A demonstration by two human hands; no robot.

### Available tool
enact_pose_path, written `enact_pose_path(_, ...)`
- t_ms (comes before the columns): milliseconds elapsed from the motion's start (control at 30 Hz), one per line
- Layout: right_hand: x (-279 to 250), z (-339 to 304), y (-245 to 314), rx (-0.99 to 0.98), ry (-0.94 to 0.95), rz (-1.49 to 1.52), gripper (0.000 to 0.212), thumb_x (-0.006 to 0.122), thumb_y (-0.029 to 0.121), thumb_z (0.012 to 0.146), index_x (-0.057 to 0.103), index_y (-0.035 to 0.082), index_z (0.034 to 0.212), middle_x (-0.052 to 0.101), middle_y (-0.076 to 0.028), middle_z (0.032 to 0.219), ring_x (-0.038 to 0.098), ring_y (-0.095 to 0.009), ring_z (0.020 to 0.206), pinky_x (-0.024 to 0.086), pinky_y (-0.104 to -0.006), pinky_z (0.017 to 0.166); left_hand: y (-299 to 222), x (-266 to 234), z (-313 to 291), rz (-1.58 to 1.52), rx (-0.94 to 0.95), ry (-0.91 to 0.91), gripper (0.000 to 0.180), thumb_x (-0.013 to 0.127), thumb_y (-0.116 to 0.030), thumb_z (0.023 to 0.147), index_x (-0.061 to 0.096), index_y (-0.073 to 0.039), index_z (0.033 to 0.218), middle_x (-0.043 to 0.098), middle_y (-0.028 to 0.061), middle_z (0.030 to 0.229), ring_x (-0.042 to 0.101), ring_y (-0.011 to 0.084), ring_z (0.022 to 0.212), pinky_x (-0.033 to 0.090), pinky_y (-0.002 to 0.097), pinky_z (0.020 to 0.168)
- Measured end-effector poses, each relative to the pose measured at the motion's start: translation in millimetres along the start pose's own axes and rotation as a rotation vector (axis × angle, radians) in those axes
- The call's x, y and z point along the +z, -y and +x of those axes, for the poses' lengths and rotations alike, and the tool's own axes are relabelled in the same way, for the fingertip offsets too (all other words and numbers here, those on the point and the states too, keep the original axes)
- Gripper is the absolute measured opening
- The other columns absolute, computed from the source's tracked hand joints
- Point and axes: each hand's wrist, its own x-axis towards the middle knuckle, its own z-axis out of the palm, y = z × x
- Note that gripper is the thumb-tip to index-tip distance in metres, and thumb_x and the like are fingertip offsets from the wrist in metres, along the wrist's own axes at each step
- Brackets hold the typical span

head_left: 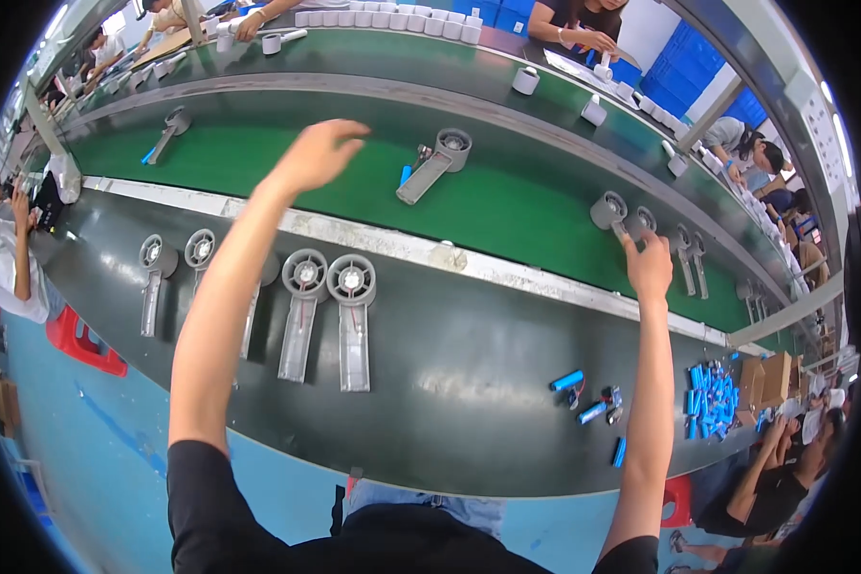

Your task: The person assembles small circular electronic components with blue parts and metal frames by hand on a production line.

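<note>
Over the green conveyor belt (354,177), my left hand (320,155) is raised with its fingers stretched out and nothing in them. A grey handheld fan body (430,172) lies on the belt to its right, with a blue battery (406,175) and wiring beside the handle. At the belt's near edge on the right, the fingers of my right hand (650,266) close on a grey fan body (608,209) by its handle. Another fan body (645,219) sits just behind those fingers; its handle is hidden.
Several fan bodies (352,330) lie on the dark worktable at left. Loose blue batteries (593,412) and a larger battery pile (711,400) are at right, beside a cardboard box (767,380). A white rail (392,234) separates table and belt. Co-workers sit around the line.
</note>
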Motion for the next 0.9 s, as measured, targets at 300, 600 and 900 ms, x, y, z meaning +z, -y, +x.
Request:
enact_pose_path(300, 14.3, 18.0, -14.3, -0.122, 0.275, 0.000, 0.060, 0.077, 0.045, 0.077, 0.067, -0.003, 0.113, 0.070, -0.019, 0.090, 0.067, -0.034, 0.088, 0.051, -0.0420, 0.079, 35.0, 80.5, 87.7, -0.100, -0.018, 0.431, 0.053, 0.070, -0.013, 0.079, 0.060, -0.004, 0.131, 0.063, 0.0182, 0.127, 0.059, 0.0317, 0.118, 0.045, 0.0386, 0.103)
enact_pose_path(600, -2.2, 1.3, 3.5, 0.177, 0.629, 0.794, 0.018, 0.066, 0.025, 0.088, 0.059, 0.009, 0.094, 0.052, 0.008, 0.073, 0.045, -0.002, 0.062, 0.032, -0.0202, 0.054, 10.6, 59.9, 59.3, -0.080, 0.096, 0.044, 0.021, 0.075, -0.012, 0.080, 0.060, 0.000, 0.090, 0.064, 0.0145, 0.090, 0.065, 0.0313, 0.091, 0.050, 0.0422, 0.080)
enact_pose_path(900, -42.0, -195.3, 131.6, 0.299, 1.105, 1.107, 0.045, 0.077, 0.000, 0.079, 0.046, 0.005, 0.111, 0.059, -0.001, 0.086, 0.059, -0.007, 0.073, 0.048, -0.0248, 0.059, 17.6, 56.1, 52.7, -0.055, 0.081, 0.006, 0.020, 0.073, -0.011, 0.082, 0.060, 0.001, 0.091, 0.066, 0.0150, 0.093, 0.066, 0.0310, 0.092, 0.051, 0.0414, 0.081)
